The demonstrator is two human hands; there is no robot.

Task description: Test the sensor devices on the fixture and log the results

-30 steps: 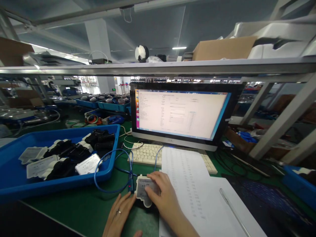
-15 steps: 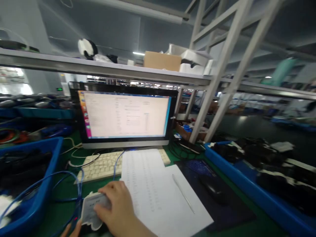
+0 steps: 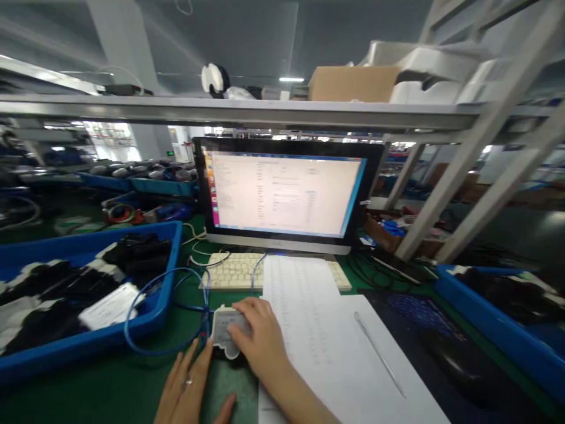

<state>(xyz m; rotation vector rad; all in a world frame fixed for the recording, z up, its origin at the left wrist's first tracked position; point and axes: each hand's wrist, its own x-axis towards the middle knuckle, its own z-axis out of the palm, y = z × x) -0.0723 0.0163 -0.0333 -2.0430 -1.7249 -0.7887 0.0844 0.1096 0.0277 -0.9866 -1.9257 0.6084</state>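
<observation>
The right hand (image 3: 258, 338) is still curling over the white module (image 3: 222, 331), apparently gripping it, while the left hand (image 3: 188, 388), flat and open, is returning alongside to steady it.

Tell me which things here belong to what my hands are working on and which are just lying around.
In use: white device under the right hand, left hand beside it; blue cable running to it.
Lying about: pen, papers, mouse, blue tray, cardboard box.

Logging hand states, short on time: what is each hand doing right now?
Left hand: open, flat on the green table, fingertips by the white device.
Right hand: curled over the white device, holding it.
</observation>
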